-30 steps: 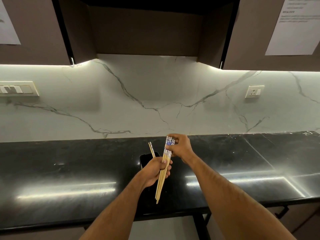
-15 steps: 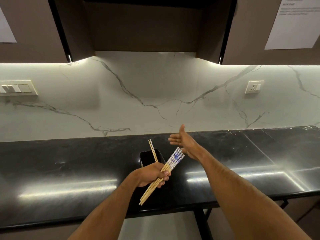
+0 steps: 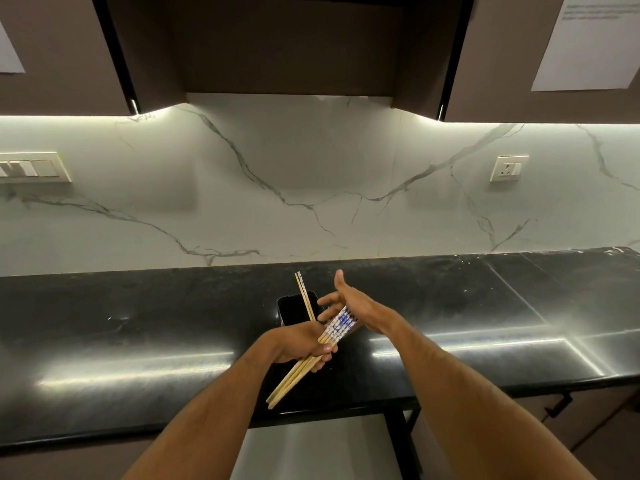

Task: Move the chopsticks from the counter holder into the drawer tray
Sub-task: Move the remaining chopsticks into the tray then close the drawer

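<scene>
My left hand [image 3: 304, 344] grips a bundle of wooden chopsticks [image 3: 311, 358] with blue-and-white patterned tops; the bundle slants from lower left to upper right over the counter's front part. A black holder [image 3: 292, 310] stands on the black counter [image 3: 138, 327] just behind that hand. Chopsticks left in the holder [image 3: 304, 296] lean up and to the left out of it. My right hand [image 3: 349, 301] hovers open, fingers spread, right beside the patterned tops of the held bundle, holding nothing. No drawer tray is in view.
A white marble backsplash [image 3: 311, 188] rises behind the counter, with a switch panel [image 3: 33, 168] at left and a socket [image 3: 507, 168] at right. Dark wall cabinets [image 3: 287, 43] hang overhead. A black handle [image 3: 557, 405] shows below the counter edge at right.
My right hand let go of the bundle's tops and opened, then drifted back close to them. My left hand tilted the bundle from near upright to a slant.
</scene>
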The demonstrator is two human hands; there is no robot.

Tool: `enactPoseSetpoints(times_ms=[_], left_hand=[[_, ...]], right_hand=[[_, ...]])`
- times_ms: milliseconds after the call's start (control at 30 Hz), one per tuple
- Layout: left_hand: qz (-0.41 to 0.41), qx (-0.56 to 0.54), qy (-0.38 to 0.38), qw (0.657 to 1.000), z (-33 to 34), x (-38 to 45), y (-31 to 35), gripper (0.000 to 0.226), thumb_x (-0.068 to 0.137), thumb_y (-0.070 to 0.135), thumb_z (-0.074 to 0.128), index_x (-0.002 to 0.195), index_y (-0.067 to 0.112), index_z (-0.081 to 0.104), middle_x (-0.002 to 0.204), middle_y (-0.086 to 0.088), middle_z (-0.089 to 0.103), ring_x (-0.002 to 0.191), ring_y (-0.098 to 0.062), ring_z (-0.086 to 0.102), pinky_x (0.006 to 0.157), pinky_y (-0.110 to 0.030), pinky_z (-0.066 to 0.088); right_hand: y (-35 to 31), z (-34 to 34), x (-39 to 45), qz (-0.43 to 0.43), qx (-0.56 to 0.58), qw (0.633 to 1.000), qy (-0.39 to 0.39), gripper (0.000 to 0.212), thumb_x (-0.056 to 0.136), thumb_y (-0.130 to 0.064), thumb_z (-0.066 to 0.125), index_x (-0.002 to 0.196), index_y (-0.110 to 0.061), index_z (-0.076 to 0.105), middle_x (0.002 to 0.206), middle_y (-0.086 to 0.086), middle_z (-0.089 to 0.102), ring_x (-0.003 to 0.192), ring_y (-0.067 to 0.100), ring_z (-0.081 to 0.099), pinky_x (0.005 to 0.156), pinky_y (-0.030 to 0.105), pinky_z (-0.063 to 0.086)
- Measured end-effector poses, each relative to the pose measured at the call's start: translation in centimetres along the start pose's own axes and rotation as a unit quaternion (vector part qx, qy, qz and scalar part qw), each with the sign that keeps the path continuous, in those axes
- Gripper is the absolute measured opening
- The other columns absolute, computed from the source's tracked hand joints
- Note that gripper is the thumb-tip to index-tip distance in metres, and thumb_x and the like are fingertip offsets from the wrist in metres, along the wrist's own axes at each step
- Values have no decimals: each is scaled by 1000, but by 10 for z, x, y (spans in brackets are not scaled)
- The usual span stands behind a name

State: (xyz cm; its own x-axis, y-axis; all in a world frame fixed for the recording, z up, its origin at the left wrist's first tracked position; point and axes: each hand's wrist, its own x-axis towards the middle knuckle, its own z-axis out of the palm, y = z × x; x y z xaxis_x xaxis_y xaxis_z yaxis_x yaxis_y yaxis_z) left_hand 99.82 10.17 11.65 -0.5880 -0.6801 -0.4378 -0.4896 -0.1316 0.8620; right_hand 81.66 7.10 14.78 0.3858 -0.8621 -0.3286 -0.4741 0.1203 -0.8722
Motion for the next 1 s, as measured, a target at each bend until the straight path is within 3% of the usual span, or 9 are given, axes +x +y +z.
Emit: enactPoseSetpoints(times_ms=[133,233,333,433,533,767,900,1000], left_hand=[[-11,121,85,989,-3,2,-2,11,99,9,50,97,12,59,80,-2,60,68,-11,59,74,-32,54],[-23,222,127,967,-3,8,3,10,101,10,51,100,8,61,83,-6,62,66,-12,59,72,-30,54],[-20,286,148,946,1,12,10,14,100,9,53,104,0,64,88,-12,65,73,-19,64,79,-35,58],[-23,336,150,930,7,11,11,8,97,6,55,98,6,63,89,-11,66,77,-19,65,85,-38,59],[-25,343,143,928,9,10,6,11,98,9,55,103,5,64,96,-14,69,81,-20,66,87,-40,59],[-57,373,129,917,-2,0,-3,14,99,12,54,87,18,57,84,-3,63,72,-12,63,82,-33,59],[-50,409,146,899,8,1,-7,7,97,11,58,101,15,62,95,-5,65,80,-12,63,85,-33,58],[-42,416,147,896,17,2,-12,12,97,11,57,107,13,63,98,-5,63,84,-13,62,87,-33,55]], right_hand=[[-2,-6,-7,-82,-180,978,62,49,98,-60,46,113,-18,66,100,3,70,89,16,66,90,37,55],[-7,-1,-9,-98,-399,911,-29,44,89,-40,70,126,-19,60,109,-3,67,96,12,64,90,32,51],[-3,17,-5,-70,-511,854,-67,8,90,-20,67,95,-21,61,86,-4,63,75,11,59,79,33,50],[9,22,-3,-64,-505,860,-31,22,92,-11,62,78,-24,51,79,-1,58,73,16,60,76,36,53],[18,22,-3,-62,-503,861,-37,32,91,-6,62,72,-28,46,75,-5,54,68,12,56,72,31,46],[40,13,-6,-65,-503,862,-17,17,93,-13,62,83,-24,54,81,-3,58,73,11,57,70,26,44],[41,21,-7,-48,-465,883,-46,11,94,-17,62,98,-26,58,83,-6,58,75,9,59,72,28,46],[45,30,-10,-46,-458,885,-64,11,95,-15,59,97,-26,55,83,-6,57,77,11,59,72,28,44]])
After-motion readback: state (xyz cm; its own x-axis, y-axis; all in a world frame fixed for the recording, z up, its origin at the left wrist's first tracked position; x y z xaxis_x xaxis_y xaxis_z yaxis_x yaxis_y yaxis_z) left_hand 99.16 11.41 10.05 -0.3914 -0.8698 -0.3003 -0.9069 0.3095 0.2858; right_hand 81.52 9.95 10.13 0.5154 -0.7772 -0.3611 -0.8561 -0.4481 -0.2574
